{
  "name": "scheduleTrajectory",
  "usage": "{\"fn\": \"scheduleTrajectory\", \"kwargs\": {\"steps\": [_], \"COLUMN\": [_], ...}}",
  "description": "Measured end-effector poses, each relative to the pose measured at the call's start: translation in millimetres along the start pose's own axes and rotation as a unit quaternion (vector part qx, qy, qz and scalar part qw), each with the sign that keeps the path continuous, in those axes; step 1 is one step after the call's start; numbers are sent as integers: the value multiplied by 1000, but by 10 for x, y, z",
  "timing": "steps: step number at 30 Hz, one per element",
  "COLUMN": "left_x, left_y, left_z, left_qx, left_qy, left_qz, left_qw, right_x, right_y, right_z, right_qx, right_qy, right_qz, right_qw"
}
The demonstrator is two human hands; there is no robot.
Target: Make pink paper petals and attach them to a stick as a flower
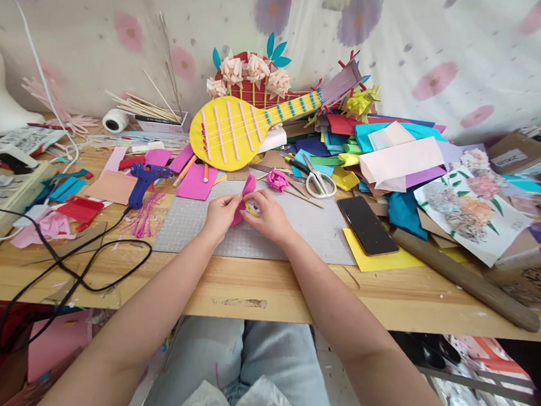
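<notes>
Above the grey cutting mat [191,233], my left hand [221,216] pinches a magenta piece of paper [250,184], which stands up between my two hands. My right hand [271,217] curls around a small yellowish roll of tape [252,208], its fingertips touching the magenta paper. Just beyond the right hand lies a crumpled magenta paper flower [277,180]. White-handled scissors [320,183] rest on the far side of the mat, with thin sticks near them. My fingers partly hide the paper's lower part.
A blue glue gun [144,184] with a looping black cord lies left of the mat. A yellow lute-shaped model [229,132] leans at the back. On the right are a black phone [367,225], a wooden rod [464,279] and piled coloured paper [403,161].
</notes>
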State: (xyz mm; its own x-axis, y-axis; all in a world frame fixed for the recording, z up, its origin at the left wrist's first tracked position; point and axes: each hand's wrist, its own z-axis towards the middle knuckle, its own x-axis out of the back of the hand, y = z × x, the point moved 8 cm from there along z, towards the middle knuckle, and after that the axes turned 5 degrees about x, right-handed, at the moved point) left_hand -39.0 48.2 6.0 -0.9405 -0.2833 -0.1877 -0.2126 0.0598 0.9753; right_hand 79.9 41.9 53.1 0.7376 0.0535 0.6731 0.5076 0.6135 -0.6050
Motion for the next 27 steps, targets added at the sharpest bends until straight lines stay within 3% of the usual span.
{"fn": "scheduleTrajectory", "kwargs": {"steps": [3, 7, 11, 18, 24, 27], "left_x": [68, 194, 248, 160, 154, 171], "left_y": [51, 105, 143, 128, 149, 179], "left_z": [9, 37, 65, 44, 42, 50], "left_qx": [-34, -61, -75, -80, -121, -139], "left_qy": [33, 83, 90, 47, 37, 53], "left_qz": [18, 37, 41, 75, 125, 171], "left_qw": [999, 994, 992, 993, 984, 974], "right_x": [23, 92, 166, 35, -178, -144], "right_y": [-38, 89, 175, 130, 177, 202], "right_z": [10, 30, 44, 45, 34, 52], "right_qx": [22, -10, -20, -64, -60, -55], "right_qy": [6, 52, 97, 33, -11, 21], "right_qz": [12, 46, 103, 271, 237, 267], "right_qw": [1000, 998, 990, 960, 970, 962]}}
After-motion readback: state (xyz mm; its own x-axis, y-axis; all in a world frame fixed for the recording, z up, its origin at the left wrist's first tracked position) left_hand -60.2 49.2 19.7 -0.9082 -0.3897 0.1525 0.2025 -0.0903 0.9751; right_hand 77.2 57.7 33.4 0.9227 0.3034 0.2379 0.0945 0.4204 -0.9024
